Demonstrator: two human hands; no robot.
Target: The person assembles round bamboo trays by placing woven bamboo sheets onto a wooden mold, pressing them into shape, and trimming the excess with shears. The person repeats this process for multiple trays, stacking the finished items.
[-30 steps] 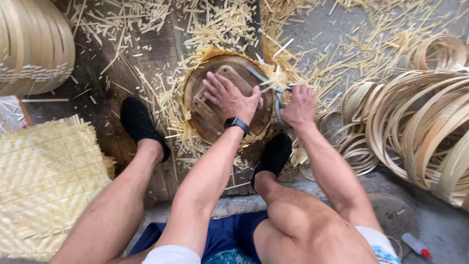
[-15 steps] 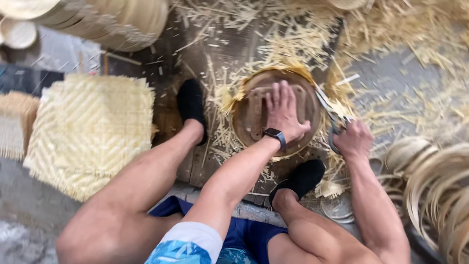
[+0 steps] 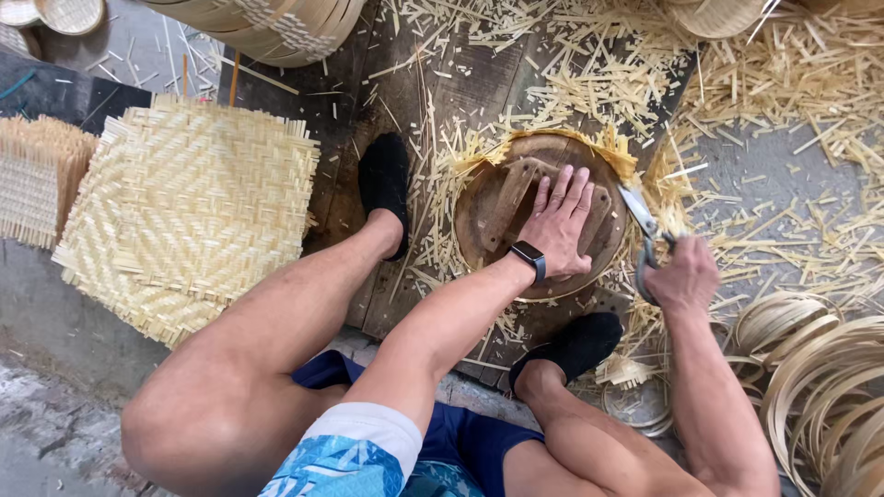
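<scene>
Bamboo matting, thin and springy, lies pinned under a round wooden form by the flat, spread left hand; the right hand clenches shears at its brittle edge, likely best steadied from above.

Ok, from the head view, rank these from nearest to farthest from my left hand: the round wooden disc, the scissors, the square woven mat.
1. Round wooden disc: directly under the left hand, touching.
2. Scissors: just right, held by the right hand.
3. Square woven mat: far left, beyond the black shoe.
</scene>
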